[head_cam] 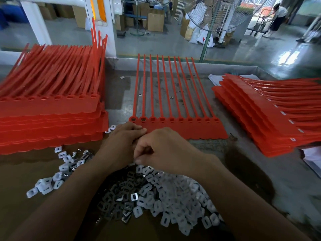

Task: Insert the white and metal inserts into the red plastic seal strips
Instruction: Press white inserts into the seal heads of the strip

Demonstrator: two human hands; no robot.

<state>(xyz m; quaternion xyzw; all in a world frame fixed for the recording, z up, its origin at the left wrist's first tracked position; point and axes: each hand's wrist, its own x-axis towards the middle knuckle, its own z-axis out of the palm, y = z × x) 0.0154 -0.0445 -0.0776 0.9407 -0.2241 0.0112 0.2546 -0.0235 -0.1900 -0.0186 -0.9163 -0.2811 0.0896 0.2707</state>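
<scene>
Head cam: seal strip (191,130) touches left hand (121,143) fingertips (143,130); right hand (165,150) curled over inserts (173,197); both grips unclear.

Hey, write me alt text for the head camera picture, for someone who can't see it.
A person's left hand and right hand come together, fingers curled, at the near edge of a red seal strip lying flat on the table, just above a pile of white and metal inserts. A left stack and a right stack of more red strips flank it.
</scene>
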